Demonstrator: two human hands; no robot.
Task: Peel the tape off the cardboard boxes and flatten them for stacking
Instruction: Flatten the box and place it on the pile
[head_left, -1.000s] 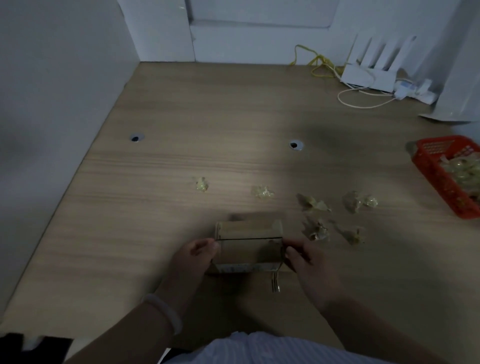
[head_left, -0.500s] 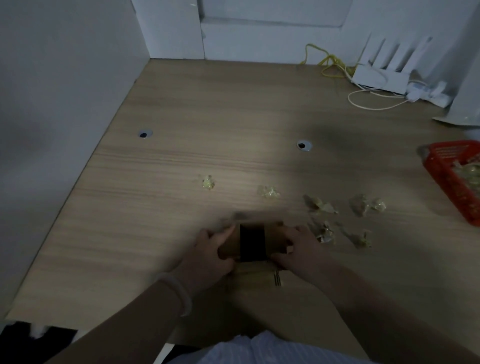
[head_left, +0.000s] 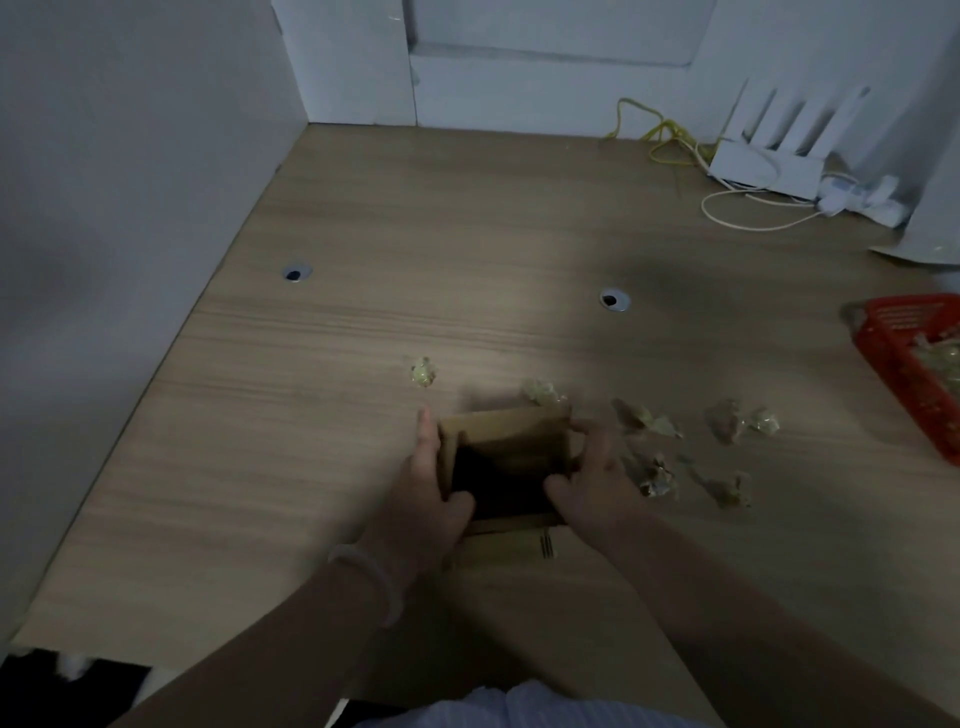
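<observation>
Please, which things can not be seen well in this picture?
Inside of the cardboard box: head view, too dark to tell what it holds.
Red basket: head view, cut off by the right edge.
Small dark-striped thing before the box: head view, too small and dim to name.

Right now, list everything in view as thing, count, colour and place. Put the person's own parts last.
table: 1, light wood, fills most of the view
cardboard box: 1, brown, open and dark inside, near edge, between the hands
tape wads: about seven, yellowish, loose behind and right of the box; more in the basket
basket: 1, red, right edge
grommets: 2, silver, mid-table
router: 1, white, far right corner
yellow cable: 1, left of the router
white cable: 1, looped in front of the router
bracelet: 1, pale, left wrist
left hand: grips the box's left side
right hand: grips the box's right side
</observation>
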